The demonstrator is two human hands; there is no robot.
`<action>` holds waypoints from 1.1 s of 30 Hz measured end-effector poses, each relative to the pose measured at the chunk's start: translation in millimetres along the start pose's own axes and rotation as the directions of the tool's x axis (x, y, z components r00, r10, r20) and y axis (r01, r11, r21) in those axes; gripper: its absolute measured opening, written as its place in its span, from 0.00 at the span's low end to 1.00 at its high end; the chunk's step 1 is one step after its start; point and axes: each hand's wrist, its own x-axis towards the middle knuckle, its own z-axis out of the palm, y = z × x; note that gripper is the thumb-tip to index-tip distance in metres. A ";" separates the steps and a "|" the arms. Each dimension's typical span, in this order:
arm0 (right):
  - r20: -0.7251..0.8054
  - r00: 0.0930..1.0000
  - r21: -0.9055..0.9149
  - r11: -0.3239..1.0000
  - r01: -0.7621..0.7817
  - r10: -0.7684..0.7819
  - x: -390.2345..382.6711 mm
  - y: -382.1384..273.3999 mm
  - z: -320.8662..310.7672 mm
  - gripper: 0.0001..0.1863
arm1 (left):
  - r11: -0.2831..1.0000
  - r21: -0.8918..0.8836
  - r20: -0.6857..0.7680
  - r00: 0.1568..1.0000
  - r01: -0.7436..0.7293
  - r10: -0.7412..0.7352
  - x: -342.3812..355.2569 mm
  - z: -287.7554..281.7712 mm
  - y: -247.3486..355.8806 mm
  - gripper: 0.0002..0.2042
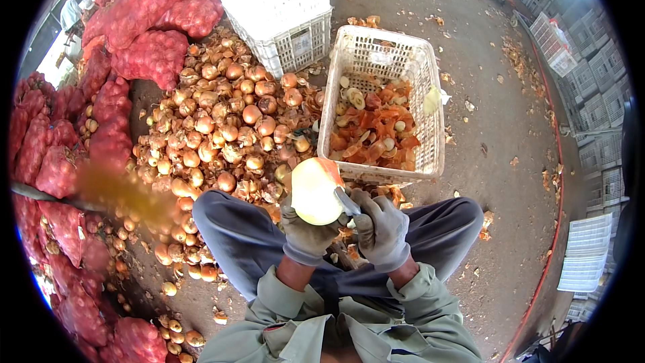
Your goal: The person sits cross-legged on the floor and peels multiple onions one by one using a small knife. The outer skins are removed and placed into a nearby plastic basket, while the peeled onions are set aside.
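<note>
In my gloved left hand (pixel 306 234) sits a large, mostly peeled onion (pixel 313 193), pale and smooth, with a strip of orange-brown skin left along its upper right side. My right hand (pixel 384 230), also in a grey-white glove, is closed around a small knife (pixel 346 200). The knife's short blade touches the onion's right side. Just beyond my hands stands a white plastic crate (pixel 435 117) holding onion skins (pixel 379 134) and several pale trimmed pieces. To the left spreads a big heap of unpeeled onions (pixel 225 121).
Stacked white crates (pixel 295 44) stand beyond the heap. Red mesh sacks (pixel 154 13) full of onions line the left. More crates (pixel 594 107) are piled along the right wall, behind a red line (pixel 556 161). Skin scraps lie about the floor; a person (pixel 70 13) is far left.
</note>
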 end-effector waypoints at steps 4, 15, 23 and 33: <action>0.501 0.781 0.553 0.556 -0.620 0.373 -2.1 -0.9 -17.9 0.28 | 0.986 0.157 -0.022 0.998 -0.049 0.053 1.1 -1.1 12.5 0.33; 0.151 0.961 0.612 0.742 -0.274 0.231 10.6 5.8 -29.2 0.26 | 0.976 0.216 -0.066 0.998 0.017 -0.003 0.7 -6.5 5.4 0.38; -0.108 0.993 0.211 0.975 0.072 -0.050 32.7 -6.8 -30.8 0.19 | 0.959 0.266 0.045 0.992 0.100 -0.116 -1.3 6.2 1.2 0.39; -0.235 0.929 0.282 0.935 -0.216 0.285 50.4 33.5 -26.8 0.10 | 0.894 0.404 0.108 0.961 0.192 -0.255 -8.2 6.2 14.0 0.43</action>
